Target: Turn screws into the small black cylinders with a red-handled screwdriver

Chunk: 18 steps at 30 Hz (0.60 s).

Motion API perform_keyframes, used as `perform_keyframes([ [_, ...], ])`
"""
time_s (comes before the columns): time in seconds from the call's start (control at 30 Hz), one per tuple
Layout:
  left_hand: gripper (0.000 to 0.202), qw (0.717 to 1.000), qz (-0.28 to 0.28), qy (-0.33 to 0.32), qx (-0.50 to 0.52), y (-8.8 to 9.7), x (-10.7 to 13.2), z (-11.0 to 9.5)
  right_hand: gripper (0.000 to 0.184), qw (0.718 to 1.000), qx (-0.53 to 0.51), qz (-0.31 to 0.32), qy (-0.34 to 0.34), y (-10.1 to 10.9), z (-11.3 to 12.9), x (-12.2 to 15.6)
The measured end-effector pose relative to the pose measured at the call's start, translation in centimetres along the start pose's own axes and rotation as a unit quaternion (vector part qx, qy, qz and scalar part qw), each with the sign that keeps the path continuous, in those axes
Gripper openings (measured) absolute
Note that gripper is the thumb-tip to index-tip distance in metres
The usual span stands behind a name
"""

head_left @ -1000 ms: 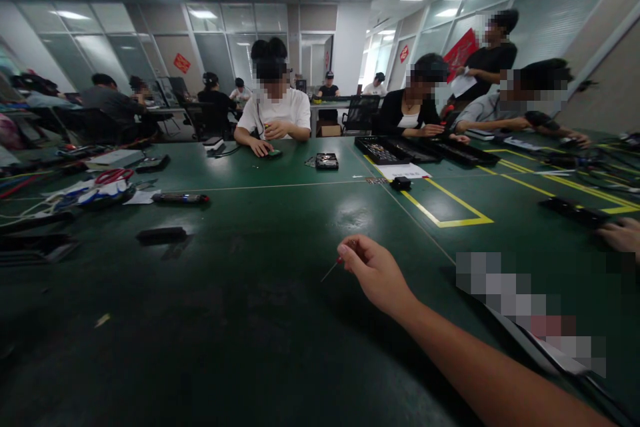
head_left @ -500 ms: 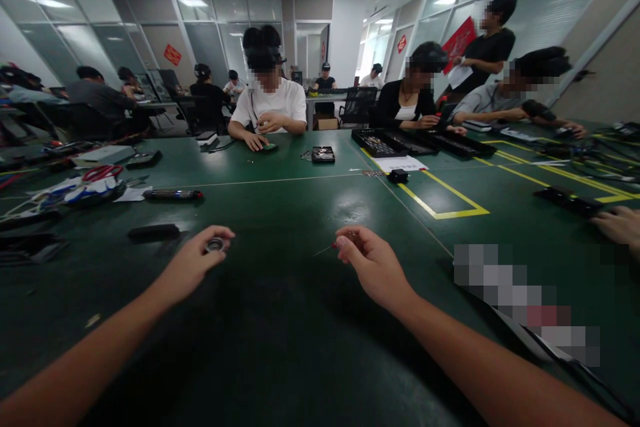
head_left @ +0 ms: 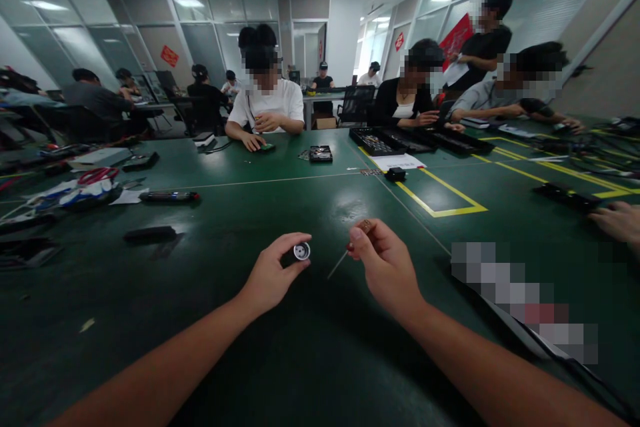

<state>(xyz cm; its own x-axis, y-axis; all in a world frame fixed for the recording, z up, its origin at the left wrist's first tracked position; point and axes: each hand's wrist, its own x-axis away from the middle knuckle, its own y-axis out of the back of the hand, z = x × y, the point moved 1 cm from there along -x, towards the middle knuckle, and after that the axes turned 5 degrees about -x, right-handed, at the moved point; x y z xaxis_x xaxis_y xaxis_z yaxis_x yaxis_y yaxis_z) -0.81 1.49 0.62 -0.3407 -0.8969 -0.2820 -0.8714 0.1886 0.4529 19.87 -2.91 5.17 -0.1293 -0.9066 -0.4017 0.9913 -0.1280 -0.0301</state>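
Observation:
My left hand (head_left: 273, 273) is closed around a short black cylinder (head_left: 301, 251). The cylinder's open end, a silver ring with small dark holes inside, faces me. Across a small gap to the right, my right hand (head_left: 383, 260) grips a thin screwdriver (head_left: 338, 264). Its slim metal shaft slants down to the left, towards the cylinder but apart from it. A reddish-brown part of the handle shows at the fingers; the rest is hidden in the palm. Both hands are above the green table (head_left: 240, 360).
A black bar-shaped piece (head_left: 150, 234) and a dark cylindrical tool (head_left: 169, 196) lie on the left, near white-and-blue gloves (head_left: 90, 191). Beyond are a small black block (head_left: 395, 174) and a black parts tray (head_left: 375, 141). A co-worker's hand (head_left: 620, 220) rests at the right edge.
My left hand has moved right with the black cylinder, close to my right hand, and its ringed end now shows plainly. The screwdriver's shaft now points more steeply downwards.

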Motion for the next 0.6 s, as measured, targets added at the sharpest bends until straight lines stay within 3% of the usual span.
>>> perform_keyframes([
  [0.1, 0.049, 1.000, 0.006, 0.020, 0.009, 0.1, 0.2, 0.6, 0.019, 1.000, -0.031, -0.006, 0.000, 0.0, -0.1, 0.1],
  [0.23, 0.037, 1.000, -0.007, 0.017, -0.012, 0.2, 0.2, 1.0, 0.020, 0.999, -0.043, 0.007, -0.009, -0.2, -0.5, 0.4],
  [0.6, 0.040, 1.000, -0.006, 0.028, 0.005, 0.2, 0.0, 1.2, 0.023, 0.995, 0.081, 0.050, -0.013, -0.3, -1.1, 0.7],
])
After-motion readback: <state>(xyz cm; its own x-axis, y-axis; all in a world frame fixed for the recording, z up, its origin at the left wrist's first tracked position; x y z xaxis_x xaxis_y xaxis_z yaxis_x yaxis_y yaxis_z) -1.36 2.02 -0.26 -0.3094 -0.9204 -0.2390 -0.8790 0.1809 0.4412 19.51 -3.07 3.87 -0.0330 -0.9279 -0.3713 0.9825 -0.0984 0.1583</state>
